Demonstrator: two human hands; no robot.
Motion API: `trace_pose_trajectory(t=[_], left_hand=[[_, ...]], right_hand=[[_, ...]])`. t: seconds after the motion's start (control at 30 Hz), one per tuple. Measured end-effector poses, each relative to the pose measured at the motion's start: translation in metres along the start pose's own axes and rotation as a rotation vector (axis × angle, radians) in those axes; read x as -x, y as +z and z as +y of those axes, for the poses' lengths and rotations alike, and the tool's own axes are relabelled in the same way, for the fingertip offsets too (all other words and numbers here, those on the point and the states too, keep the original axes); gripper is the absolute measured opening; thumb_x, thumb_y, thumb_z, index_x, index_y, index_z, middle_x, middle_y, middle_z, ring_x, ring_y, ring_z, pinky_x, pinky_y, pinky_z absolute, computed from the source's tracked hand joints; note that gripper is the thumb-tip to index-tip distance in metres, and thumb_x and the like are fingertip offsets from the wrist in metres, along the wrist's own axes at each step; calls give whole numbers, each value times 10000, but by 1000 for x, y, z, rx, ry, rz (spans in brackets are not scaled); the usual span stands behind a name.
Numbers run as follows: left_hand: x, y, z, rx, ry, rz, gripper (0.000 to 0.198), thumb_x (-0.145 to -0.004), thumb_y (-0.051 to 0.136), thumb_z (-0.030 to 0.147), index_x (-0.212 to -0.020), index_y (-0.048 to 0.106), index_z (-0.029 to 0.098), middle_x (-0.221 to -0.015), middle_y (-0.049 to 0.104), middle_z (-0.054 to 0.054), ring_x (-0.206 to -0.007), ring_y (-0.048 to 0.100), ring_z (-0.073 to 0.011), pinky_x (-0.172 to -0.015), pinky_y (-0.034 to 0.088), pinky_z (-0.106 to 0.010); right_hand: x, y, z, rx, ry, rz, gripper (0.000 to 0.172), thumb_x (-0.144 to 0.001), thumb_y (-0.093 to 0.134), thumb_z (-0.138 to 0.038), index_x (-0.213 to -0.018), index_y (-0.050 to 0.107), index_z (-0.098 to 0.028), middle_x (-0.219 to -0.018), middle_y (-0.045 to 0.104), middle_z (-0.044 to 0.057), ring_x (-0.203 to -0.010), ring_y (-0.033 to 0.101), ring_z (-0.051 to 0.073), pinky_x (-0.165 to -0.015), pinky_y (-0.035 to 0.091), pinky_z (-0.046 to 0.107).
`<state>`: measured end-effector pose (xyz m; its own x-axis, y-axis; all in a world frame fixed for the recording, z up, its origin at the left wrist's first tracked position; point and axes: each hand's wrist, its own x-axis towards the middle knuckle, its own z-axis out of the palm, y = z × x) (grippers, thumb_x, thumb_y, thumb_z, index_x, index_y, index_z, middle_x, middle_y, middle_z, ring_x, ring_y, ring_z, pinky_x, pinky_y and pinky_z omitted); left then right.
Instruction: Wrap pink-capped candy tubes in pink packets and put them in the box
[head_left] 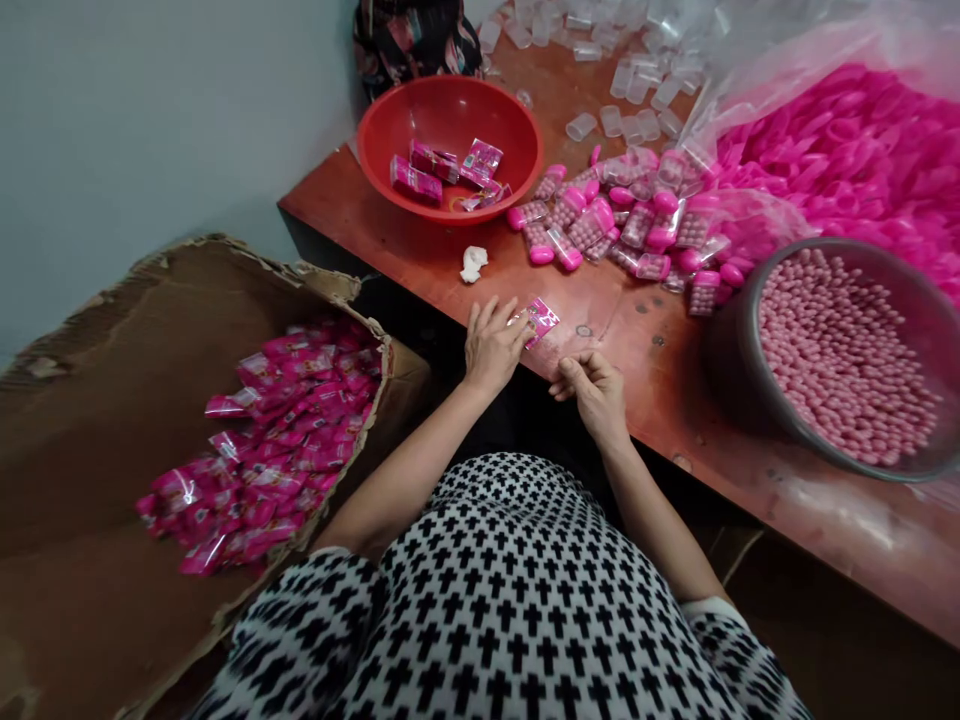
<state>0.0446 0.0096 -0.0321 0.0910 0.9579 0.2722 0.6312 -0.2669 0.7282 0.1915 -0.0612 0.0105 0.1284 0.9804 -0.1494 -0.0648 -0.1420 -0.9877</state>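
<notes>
My left hand (495,347) is at the table's front edge, its thumb and index finger on the left part of a small pink printed wrapper (543,320). Its other fingers stretch forward over the tabletop. To the right of the wrapper, my right hand (596,395) has thumb and index finger pinched together with the rest curled. Whatever may be between those fingertips is too small to make out. A crumpled white scrap (473,263) lies just beyond my left hand. Farther back is a pile of clear bottles with pink caps (592,222), filled with pink beads.
A red bowl (450,90) with several pink packets stands at the back left. On the right are a dark bucket (739,350) of pink beads (847,360) and a bag of pink caps (847,150). Clear tubes (637,80) lie behind. A cardboard box (90,440) holds filled packets (285,430).
</notes>
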Motion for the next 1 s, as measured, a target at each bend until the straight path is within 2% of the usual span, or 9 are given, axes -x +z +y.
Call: trace_pose_trajectory(t=[0.23,0.33,0.43,0.5,0.6,0.7,0.8,0.87,1.0], left_hand=[[-3,13,-11,-21,62,125,192,-871,564,313,-926,736,248,-1075,718,-35,-1192,549,-233,-1133,247,-517],[3,10,-1,74,118,182,201,-877,556,308,-932,734,234,-1095,712,-41,-1173,567,-223,-1105,318,-494],[13,1,18,213,141,160,213,-866,573,326,-968,730,225,-1129,699,-48,-1166,576,-220,-1073,382,-455],[19,-8,28,348,32,114,259,-834,613,363,-1024,716,220,-1151,689,-57,-1127,602,-223,-1038,427,-433],[22,-18,34,646,-316,-17,404,-770,661,459,-1065,700,187,-1061,714,-78,-950,671,-227,-890,531,-408],[21,-23,35,922,-577,-229,402,-683,730,483,-862,733,122,-805,722,-71,-716,674,-178,-704,575,-327],[20,-22,38,1043,-691,-293,354,-576,820,403,-733,727,99,-693,698,-62,-611,641,-129,-608,557,-243],[19,-20,42,1067,-754,-248,326,-540,843,347,-705,724,93,-670,696,-66,-578,633,-117,-571,542,-216],[17,-17,49,1131,-889,-96,255,-547,838,252,-671,698,79,-634,688,-69,-541,630,-118,-538,528,-219]], right_hand=[[-18,1,5,16,-39,58,268,-785,643,-446,-814,554,-196,-717,642,-16,-585,619,97,-531,513,216],[-31,8,9,-67,-77,120,351,-728,708,-416,-966,542,-220,-899,643,6,-755,632,116,-628,529,232],[-41,12,9,-160,-78,94,434,-690,744,-375,-1026,512,-228,-829,629,-18,-698,607,107,-624,510,230],[-45,11,6,-186,-79,56,419,-698,733,-368,-1020,506,-225,-736,608,-44,-622,578,97,-614,498,233],[-45,3,-1,-170,-48,-62,436,-679,744,-353,-1021,506,-221,-711,610,-56,-608,571,96,-624,491,236],[-42,-7,-6,-99,-4,-234,453,-676,740,-344,-1045,508,-223,-730,622,-57,-623,577,100,-619,482,231],[-47,-19,-11,136,-32,-294,372,-726,693,-397,-1016,550,-213,-688,597,-56,-592,557,104,-576,459,223],[-60,-30,-19,383,-76,-142,348,-777,626,-480,-967,581,-191,-666,591,-30,-594,563,126,-587,466,251],[-108,-56,-44,876,-161,464,548,-829,510,-594,-1054,575,-98,-848,644,127,-877,629,268,-812,471,442]])
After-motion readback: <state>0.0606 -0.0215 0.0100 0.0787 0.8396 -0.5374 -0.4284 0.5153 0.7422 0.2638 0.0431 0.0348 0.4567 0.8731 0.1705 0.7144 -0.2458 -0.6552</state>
